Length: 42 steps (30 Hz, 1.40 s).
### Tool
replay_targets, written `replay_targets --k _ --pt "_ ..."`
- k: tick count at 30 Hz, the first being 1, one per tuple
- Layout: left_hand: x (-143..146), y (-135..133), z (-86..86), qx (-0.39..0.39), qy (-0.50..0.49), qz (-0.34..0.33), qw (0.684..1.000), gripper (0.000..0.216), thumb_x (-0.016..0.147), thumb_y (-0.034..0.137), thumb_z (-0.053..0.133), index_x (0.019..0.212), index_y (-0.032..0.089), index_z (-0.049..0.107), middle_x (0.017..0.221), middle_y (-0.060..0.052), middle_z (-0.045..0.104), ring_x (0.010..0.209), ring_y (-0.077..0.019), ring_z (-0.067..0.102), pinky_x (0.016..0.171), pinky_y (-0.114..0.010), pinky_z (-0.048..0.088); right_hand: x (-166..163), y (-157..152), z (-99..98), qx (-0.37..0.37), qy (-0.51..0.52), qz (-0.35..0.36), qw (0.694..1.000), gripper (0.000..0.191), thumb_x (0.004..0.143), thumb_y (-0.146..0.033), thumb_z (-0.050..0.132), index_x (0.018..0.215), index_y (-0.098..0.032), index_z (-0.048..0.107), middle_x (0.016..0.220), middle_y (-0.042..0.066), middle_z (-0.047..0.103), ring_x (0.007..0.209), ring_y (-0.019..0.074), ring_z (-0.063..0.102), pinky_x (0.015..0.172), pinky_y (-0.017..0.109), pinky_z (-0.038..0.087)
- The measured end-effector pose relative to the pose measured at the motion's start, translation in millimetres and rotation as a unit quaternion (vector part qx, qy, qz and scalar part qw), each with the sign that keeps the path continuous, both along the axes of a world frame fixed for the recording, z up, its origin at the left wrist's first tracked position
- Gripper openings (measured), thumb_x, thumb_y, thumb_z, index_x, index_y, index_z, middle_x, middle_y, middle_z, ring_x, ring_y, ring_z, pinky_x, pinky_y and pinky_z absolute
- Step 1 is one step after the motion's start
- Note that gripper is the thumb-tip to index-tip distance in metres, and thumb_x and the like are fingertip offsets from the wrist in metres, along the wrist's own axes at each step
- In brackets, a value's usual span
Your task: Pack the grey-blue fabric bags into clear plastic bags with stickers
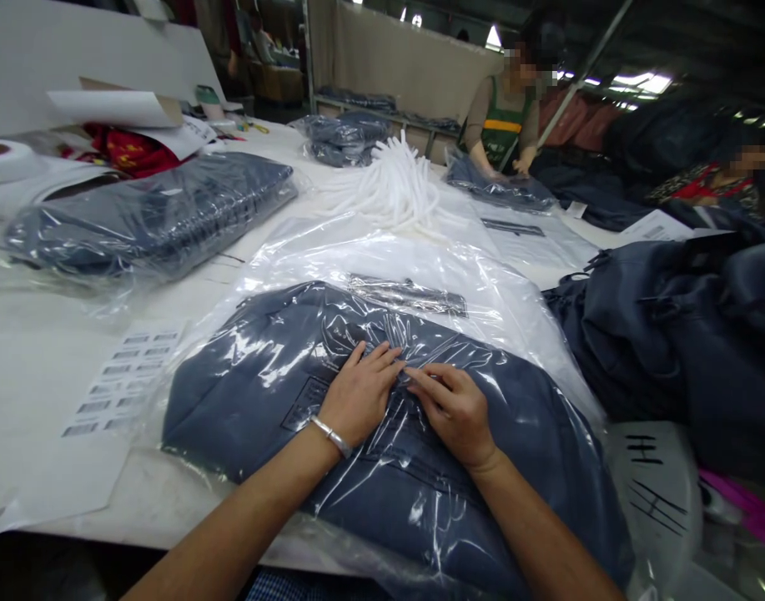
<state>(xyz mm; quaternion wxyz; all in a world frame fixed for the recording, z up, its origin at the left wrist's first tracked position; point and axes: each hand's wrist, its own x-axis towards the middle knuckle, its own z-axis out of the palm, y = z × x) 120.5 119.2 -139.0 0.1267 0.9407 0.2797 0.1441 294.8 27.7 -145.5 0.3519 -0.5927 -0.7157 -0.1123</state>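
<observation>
In front of me lies a dark blue folded garment [232, 384] inside a clear plastic bag [513, 305] with black print on it. My left hand [360, 396] rests flat on the bag over the garment, fingers stretched out, a silver bangle on its wrist. Beside it, my right hand [454, 409] has its fingers pinched together on the plastic, close to the left fingertips. Creases in the film run out from that spot. Whether anything small is also between the right fingertips cannot be made out.
A sheet of barcode labels [123, 380] lies to the left, below another bagged garment [150, 213]. White cords [398, 179] are heaped beyond the bag. Dark garments [663, 334] are piled at right, above a marked grey surface [654, 492]. A co-worker [504, 117] stands across the table.
</observation>
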Motion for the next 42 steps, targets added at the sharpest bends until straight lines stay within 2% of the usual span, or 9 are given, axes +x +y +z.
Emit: replay_targets --k 5,8,18,24,31,36,42 --pt "-0.1 0.2 -1.7 0.001 -0.002 -0.003 1.0 0.042 0.093 0.015 0.038 0.132 0.022 0.053 0.147 -0.003 0.049 0.141 -0.0202 0.035 0.12 -0.049 0.02 -2.4 2.0 0.9 -0.017 -0.001 0.006 1.0 0.016 0.089 -0.017 0.063 0.1 -0.024 0.072 0.09 0.003 0.068 0.083 0.0153 0.062 0.077 0.031 0.047" --pt "-0.4 0.5 -2.4 0.0 -0.007 -0.001 1.0 0.042 0.094 0.015 0.038 0.132 0.023 0.053 0.147 -0.002 0.049 0.141 -0.0196 0.035 0.12 -0.049 0.02 -2.4 0.6 1.4 -0.008 0.001 0.018 1.0 0.016 0.088 -0.012 0.063 0.097 -0.023 0.072 0.086 0.003 0.068 0.08 0.0148 0.061 0.075 0.03 0.046" --pt "0.0 -0.1 -2.1 -0.02 -0.035 0.006 0.999 0.04 0.097 0.019 0.035 0.133 0.024 0.051 0.146 0.0 0.049 0.14 -0.0173 0.036 0.121 -0.048 0.02 -1.1 -3.1 3.1 0.025 0.029 0.045 0.998 0.023 0.085 -0.007 0.064 0.098 -0.023 0.072 0.081 0.002 0.068 0.075 0.0142 0.061 0.07 0.03 0.048" --pt "-0.9 -0.1 -3.5 -0.021 -0.036 0.003 0.999 0.038 0.097 0.019 0.036 0.13 0.023 0.054 0.146 -0.002 0.05 0.14 -0.0188 0.036 0.12 -0.048 0.021 0.3 -2.7 -1.3 0.027 0.07 0.024 0.997 0.02 0.085 -0.009 0.065 0.094 -0.025 0.073 0.084 0.003 0.066 0.077 0.0146 0.062 0.071 0.03 0.053" --pt "-0.9 -0.1 -4.8 -0.017 -0.046 0.002 0.999 0.039 0.096 0.018 0.038 0.13 0.023 0.054 0.144 -0.002 0.052 0.14 -0.0184 0.037 0.12 -0.048 0.022 0.9 -0.1 -4.3 0.002 0.064 0.003 0.998 0.028 0.085 -0.014 0.066 0.11 -0.026 0.071 0.095 0.005 0.068 0.082 0.0165 0.063 0.075 0.032 0.054" --pt "-0.8 -0.1 -4.5 -0.017 -0.046 0.007 0.999 0.038 0.097 0.019 0.036 0.13 0.023 0.054 0.145 -0.002 0.051 0.14 -0.0181 0.037 0.12 -0.047 0.021 1.4 -0.6 -4.2 -0.007 0.045 0.021 0.999 0.02 0.086 -0.01 0.065 0.098 -0.024 0.072 0.09 0.004 0.067 0.081 0.0156 0.062 0.074 0.031 0.052" --pt "-0.1 -0.7 -4.6 -0.021 -0.049 0.01 0.999 0.04 0.097 0.019 0.035 0.133 0.024 0.052 0.145 -0.002 0.051 0.14 -0.0172 0.037 0.12 -0.047 0.021 1.3 -4.7 -0.4 0.01 0.04 0.037 0.998 0.024 0.085 -0.007 0.064 0.099 -0.024 0.073 0.083 0.004 0.067 0.076 0.015 0.061 0.071 0.031 0.051"
